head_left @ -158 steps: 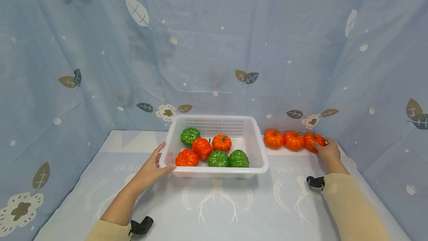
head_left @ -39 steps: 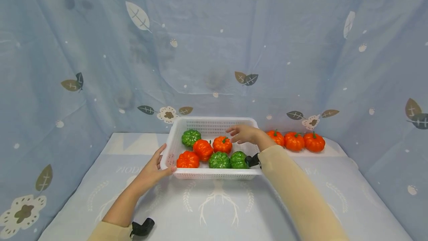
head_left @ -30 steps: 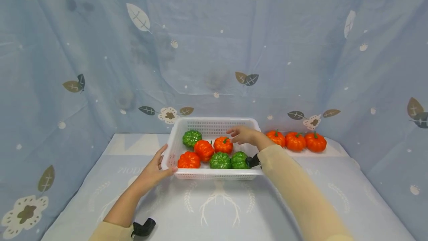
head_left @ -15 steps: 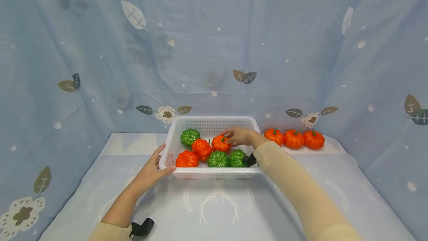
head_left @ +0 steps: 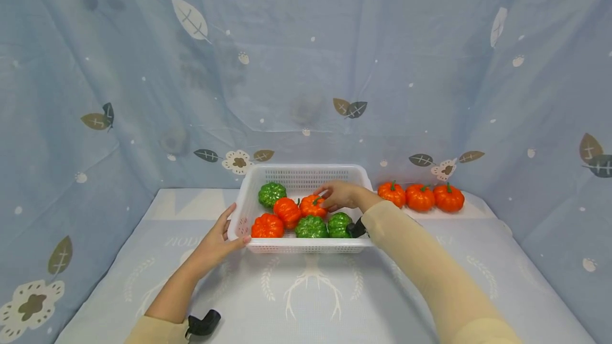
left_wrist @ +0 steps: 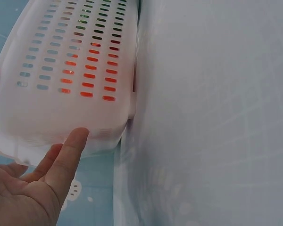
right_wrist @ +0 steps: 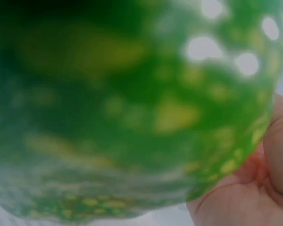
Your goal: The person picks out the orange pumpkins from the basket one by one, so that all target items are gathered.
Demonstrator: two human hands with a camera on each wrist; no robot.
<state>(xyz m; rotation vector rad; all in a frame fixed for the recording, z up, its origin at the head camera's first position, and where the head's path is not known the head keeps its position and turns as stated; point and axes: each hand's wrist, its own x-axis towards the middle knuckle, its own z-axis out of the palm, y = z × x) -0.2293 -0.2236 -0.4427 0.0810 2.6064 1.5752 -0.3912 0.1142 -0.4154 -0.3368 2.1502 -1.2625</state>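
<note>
A white plastic basket [head_left: 306, 244] with slotted walls stands on the table against the curtain. My left hand [head_left: 217, 243] holds its near left corner, thumb on the front rim and fingers along the side wall [left_wrist: 61, 108]. Inside lie 3 green pumpkins and 3 orange ones, all small and glossy. Reaching in from the right, my right hand [head_left: 341, 195] grips an orange pumpkin [head_left: 311, 206] near the middle, its fingers partly hiding it. This pumpkin sits close against another orange pumpkin [head_left: 287, 213]. A green pumpkin [right_wrist: 132, 108] fills most of the right wrist view, below my hand.
Right of the basket, 3 orange pumpkins [head_left: 421, 198] stand in a row at the table's back edge. A green pumpkin [head_left: 271, 194] lies at the basket's back left. The patterned curtain [head_left: 306, 68] rises directly behind the table [head_left: 315, 296].
My right hand has gone from the row of pumpkins into the basket and taken hold of the middle orange pumpkin, which has shifted slightly left. My left hand has stayed on the basket.
</note>
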